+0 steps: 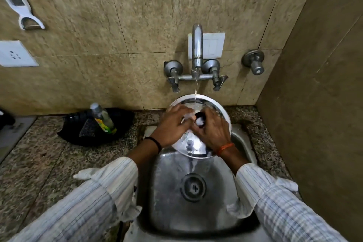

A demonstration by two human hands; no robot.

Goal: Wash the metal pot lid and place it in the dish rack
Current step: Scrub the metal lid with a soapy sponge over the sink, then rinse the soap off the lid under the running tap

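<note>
The round metal pot lid (194, 147) is held tilted over the steel sink (169, 192), its top side with a black knob (200, 118) facing me. Water runs from the wall tap (197, 49) onto the lid's far edge. My left hand (170, 125) lies across the lid's left side, fingers reaching to the knob. My right hand (214, 129) grips the lid from the right, fingers curled at the knob, where some white foam shows. Both hands hide the lid's middle. No dish rack is in view.
A black tray (78, 133) on the speckled stone counter holds a soap bottle (103, 118) and a scrub pad. A white peeler (23, 8) hangs on the tiled wall above a socket (14, 54). A side wall closes off the right.
</note>
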